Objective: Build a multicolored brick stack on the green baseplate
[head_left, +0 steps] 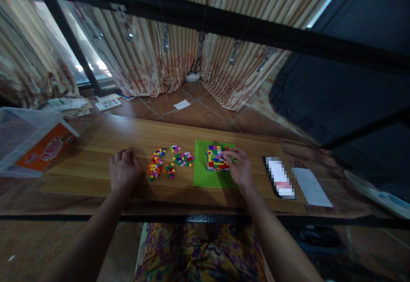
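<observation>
The brick block (pixel 216 160) stands on the green baseplate (pixel 200 178), nearer the plate's far edge than its near edge; the plate lies right of the middle of the wooden tabletop (pixel 105 145). The right hand (pixel 241 169) holds its fingers narrow at the block's upper right side; whether a brick sits between the fingertips cannot be told. The left hand (pixel 124 171) rests, fingers curled, near the tabletop's front edge toward the left; whether it holds anything is not visible. Risk, block: uneven or off-centre pressure could seat a brick crooked or loosen neighbouring bricks. Risk, baseplate: with the left hand well apart from it, a sideways push could make the plate slide or turn. Risk, loose bricks (pixel 154 167): they lie in open clusters between the left hand and the plate's left edge, so a sweeping hand or sleeveless forearm could scatter them, possibly over the tabletop's front edge.
</observation>
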{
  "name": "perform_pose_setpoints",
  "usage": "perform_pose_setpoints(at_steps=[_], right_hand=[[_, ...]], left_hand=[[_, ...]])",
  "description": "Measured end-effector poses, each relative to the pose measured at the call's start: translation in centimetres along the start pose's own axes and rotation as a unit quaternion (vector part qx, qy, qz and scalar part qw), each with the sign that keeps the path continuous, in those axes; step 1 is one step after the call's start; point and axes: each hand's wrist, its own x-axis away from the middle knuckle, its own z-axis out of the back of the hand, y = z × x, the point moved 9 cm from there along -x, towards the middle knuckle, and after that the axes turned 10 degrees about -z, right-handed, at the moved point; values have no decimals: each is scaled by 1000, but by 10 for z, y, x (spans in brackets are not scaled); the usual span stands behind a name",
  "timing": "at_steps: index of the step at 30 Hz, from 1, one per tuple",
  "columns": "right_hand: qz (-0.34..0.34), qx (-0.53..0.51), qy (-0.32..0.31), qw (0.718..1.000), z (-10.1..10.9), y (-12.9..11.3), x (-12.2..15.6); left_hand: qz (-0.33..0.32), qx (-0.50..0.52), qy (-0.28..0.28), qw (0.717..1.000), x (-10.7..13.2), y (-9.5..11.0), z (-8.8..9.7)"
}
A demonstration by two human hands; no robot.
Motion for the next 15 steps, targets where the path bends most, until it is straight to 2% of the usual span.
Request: perform_pose_setpoints(at_steps=[8, 15], right_hand=[[-46, -52, 47, 996, 0, 20, 4], [-61, -55, 31, 996, 1, 21, 3]], left_hand=[[8, 15, -4, 1000, 0, -2, -1], [12, 3, -17, 1000, 0, -2, -3]])
